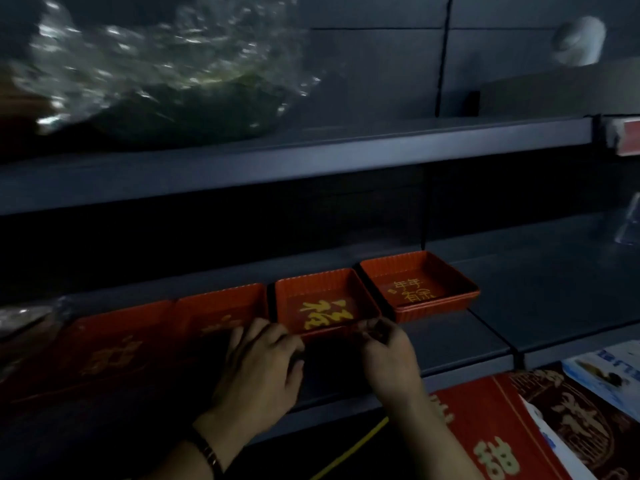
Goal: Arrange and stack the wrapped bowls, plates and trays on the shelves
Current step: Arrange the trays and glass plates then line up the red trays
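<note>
Tray, square, red, ribbed walls, gold glyph, near rim pinched by left hand and right hand

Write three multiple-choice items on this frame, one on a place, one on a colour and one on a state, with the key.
1. Where is the plastic-wrapped dark dish?
A. On the upper shelf, at the left
B. Beside the red trays
C. In the person's hands

2. What colour is the big character in the middle tray?
A. White
B. Gold
C. Black

3. What are the left hand and right hand doing?
A. Hanging idle
B. Lifting the right-hand tray
C. Holding the middle tray's near rim

Key: 1 A, it sits on the upper shelf, above the trays. 2 B, the character shows yellow-gold on red. 3 C, the fingers of both hands curl at that rim.
</note>
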The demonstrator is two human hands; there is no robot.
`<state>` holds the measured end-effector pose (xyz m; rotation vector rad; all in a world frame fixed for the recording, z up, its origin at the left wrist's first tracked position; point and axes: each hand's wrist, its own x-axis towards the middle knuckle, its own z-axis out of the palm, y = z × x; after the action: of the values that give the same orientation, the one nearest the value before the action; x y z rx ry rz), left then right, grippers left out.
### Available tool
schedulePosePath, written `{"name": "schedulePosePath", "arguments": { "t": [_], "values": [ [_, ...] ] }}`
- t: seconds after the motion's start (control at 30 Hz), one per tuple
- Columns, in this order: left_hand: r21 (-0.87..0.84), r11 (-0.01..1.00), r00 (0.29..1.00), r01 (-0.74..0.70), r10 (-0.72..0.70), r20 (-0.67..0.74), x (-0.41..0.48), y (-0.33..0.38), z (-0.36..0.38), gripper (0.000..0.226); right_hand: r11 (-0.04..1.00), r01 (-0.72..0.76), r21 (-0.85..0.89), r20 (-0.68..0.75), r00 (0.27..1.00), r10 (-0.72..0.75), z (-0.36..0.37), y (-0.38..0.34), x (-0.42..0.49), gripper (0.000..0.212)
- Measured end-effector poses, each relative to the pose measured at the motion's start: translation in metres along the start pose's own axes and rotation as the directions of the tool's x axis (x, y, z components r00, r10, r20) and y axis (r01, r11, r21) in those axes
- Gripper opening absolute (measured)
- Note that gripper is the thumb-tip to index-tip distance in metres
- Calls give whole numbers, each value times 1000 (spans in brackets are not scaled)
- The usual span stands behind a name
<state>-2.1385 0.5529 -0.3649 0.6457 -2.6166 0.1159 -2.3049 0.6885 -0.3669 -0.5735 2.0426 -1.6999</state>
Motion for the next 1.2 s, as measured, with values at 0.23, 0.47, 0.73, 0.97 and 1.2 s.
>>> {"name": "schedulePosePath", "arguments": {
  "t": [0.23, 0.47, 0.73, 0.97, 1.2],
  "values": [
    [-14, 975, 967, 222, -222, -127, -90, -87, -65, 11, 953, 203, -224, 236, 960, -149, 66, -21, -46, 6],
    [-91, 897, 877, 432, -441, -192, -151, -158, -108, 17, 926, 289, -244, 439, 884, -161, 140, -36, -95, 10],
    [-413, 758, 677, 504, -644, -356, -204, -226, -128, 19, 871, 364, -331, 505, 848, -162, 223, -40, -153, 31],
    [-399, 713, 517, 577, -697, -497, -221, -276, -136, 29, 785, 575, -231, 616, 711, -340, 321, -95, -188, 25],
    [-460, 573, 450, 678, -819, -357, -237, -318, -138, 49, 563, 788, -249, 513, 600, -614, 427, -136, -172, 19]
  ]
}}
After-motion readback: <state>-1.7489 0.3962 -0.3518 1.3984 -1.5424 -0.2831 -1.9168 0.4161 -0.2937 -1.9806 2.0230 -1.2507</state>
